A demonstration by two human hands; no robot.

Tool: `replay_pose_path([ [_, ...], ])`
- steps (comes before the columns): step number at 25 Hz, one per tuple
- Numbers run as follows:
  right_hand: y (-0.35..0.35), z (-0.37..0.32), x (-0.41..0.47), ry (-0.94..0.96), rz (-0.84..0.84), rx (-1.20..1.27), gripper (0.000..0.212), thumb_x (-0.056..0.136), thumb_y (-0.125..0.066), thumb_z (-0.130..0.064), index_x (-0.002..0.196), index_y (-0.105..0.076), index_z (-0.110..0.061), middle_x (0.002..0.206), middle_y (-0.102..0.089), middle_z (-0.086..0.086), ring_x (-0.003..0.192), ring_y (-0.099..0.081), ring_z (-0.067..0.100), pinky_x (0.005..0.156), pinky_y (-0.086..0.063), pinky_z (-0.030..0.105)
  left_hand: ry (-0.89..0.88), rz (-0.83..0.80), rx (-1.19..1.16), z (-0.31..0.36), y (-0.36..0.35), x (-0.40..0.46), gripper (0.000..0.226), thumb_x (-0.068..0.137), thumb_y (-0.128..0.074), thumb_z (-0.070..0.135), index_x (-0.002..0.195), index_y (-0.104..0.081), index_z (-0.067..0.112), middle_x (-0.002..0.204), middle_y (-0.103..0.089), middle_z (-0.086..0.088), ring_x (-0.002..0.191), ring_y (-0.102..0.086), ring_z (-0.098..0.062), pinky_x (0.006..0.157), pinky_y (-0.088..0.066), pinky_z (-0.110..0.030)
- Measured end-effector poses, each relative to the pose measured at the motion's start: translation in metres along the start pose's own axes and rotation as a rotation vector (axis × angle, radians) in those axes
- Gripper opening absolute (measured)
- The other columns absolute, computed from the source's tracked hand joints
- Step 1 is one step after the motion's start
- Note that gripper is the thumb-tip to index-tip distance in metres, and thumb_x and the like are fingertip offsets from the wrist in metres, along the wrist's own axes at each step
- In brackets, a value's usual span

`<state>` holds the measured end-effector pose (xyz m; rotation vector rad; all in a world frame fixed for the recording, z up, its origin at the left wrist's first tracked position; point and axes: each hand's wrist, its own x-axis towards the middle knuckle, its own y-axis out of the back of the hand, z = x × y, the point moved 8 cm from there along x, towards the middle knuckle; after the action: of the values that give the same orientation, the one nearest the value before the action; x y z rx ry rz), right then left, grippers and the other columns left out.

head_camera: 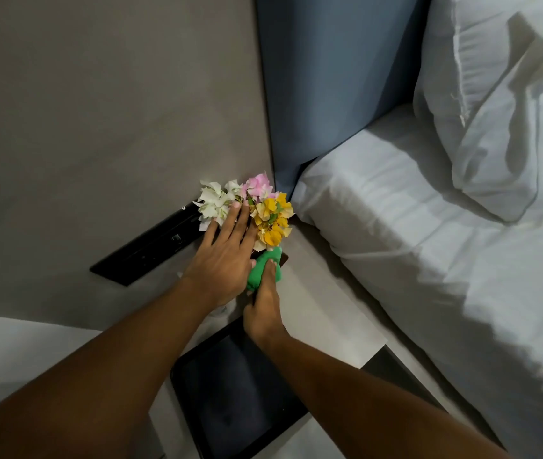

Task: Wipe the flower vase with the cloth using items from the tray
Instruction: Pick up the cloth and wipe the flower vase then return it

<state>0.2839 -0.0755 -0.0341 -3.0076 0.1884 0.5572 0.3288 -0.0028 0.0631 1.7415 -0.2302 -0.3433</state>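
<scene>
Left hand [222, 260] lies flat, fingers spread, steadying the flowers [247, 210]; right hand [263, 313] has its grip pinching the green cloth [262, 271] against the vase (mostly hidden) at the bench's far corner by the bed [429, 226]; I'd wipe with short strokes, keeping it upright.

One head-worn wide-angle view looks steeply down from close above the table [323, 313]. It faces the wall [98, 111], with the bed [429, 243] along its right side.

Left hand [222, 256] is extended flat, fingers spread (palm down). Right hand [263, 306] is closed, thumb pressed forward; both forearms are outstretched.
</scene>
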Motion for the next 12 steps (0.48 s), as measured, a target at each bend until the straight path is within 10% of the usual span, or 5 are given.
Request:
replay_pose_path([
  [5, 0.002, -0.025, 0.027, 0.138, 0.092, -0.438, 0.054, 0.101, -0.051, -0.012, 0.151, -0.032, -0.009, 0.150, -0.046, 0.020, 0.138, -0.045, 0.033, 0.117, -0.035, 0.048, 0.011, -0.010, -0.028, -0.002, -0.002, 0.004, 0.074, 0.093, -0.046, 0.033, 0.149, -0.005, 0.006, 0.161, -0.001, -0.019, 0.148, 0.011, -0.032, 0.118, -0.014, -0.052],
  [12, 0.007, -0.029, 0.047, 0.129, 0.027, -0.276, 0.083, 0.082, -0.045, 0.021, 0.155, -0.020, -0.009, 0.160, -0.031, 0.015, 0.146, -0.031, 0.031, 0.119, -0.030, 0.048, -0.019, 0.010, -0.042, -0.004, -0.001, 0.005, 0.069, 0.090, -0.046, 0.024, 0.148, -0.012, 0.007, 0.161, -0.007, -0.019, 0.148, 0.008, -0.033, 0.117, -0.014, -0.052],
])
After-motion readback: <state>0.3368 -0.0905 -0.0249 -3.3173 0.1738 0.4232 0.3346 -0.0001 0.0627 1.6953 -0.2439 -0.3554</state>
